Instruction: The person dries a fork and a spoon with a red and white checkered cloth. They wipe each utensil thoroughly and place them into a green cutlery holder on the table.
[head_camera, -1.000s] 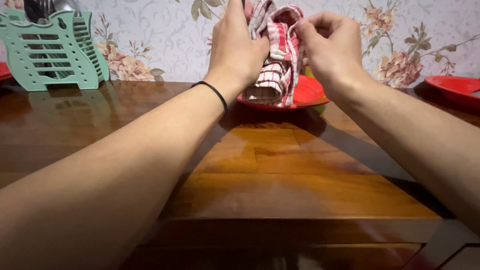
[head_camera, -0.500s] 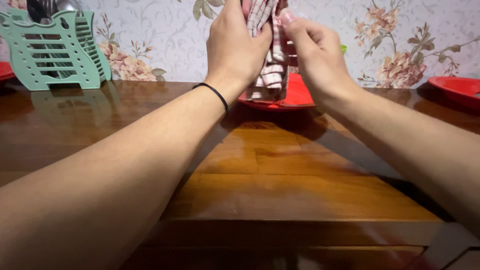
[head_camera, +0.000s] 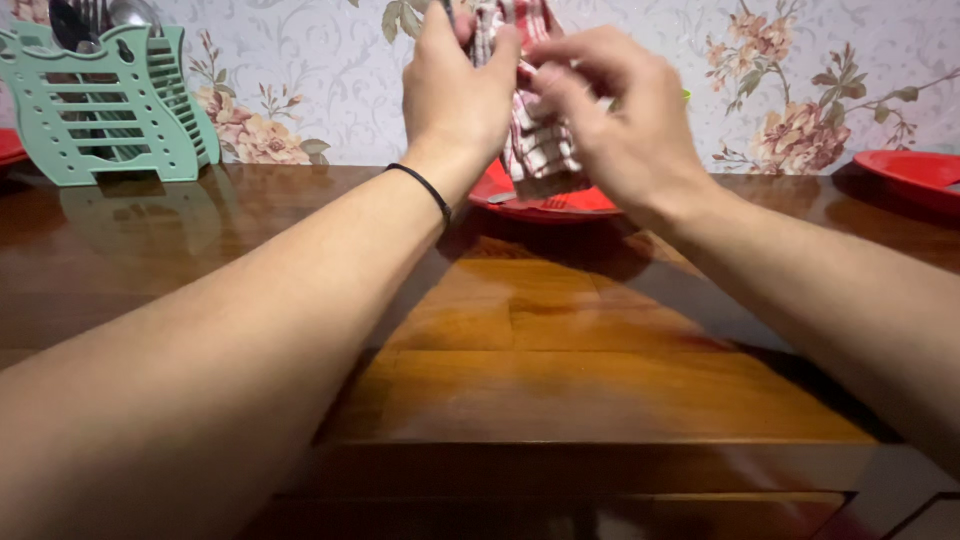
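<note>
The red-and-white checked cloth (head_camera: 535, 130) has bunched tighter than a second ago: the right hand (head_camera: 625, 130), which was pinching its top edge out to the side, has come in and down over the front, so the cloth looks more gathered than spread. It hangs between both hands, above the red plate (head_camera: 540, 203) at twelve o'clock on the bench (head_camera: 560, 340). The left hand (head_camera: 455, 85) stays closed on the cloth's left edge, the right fingers curled on it. A green cutlery rack (head_camera: 110, 105) stands at ten o'clock.
</note>
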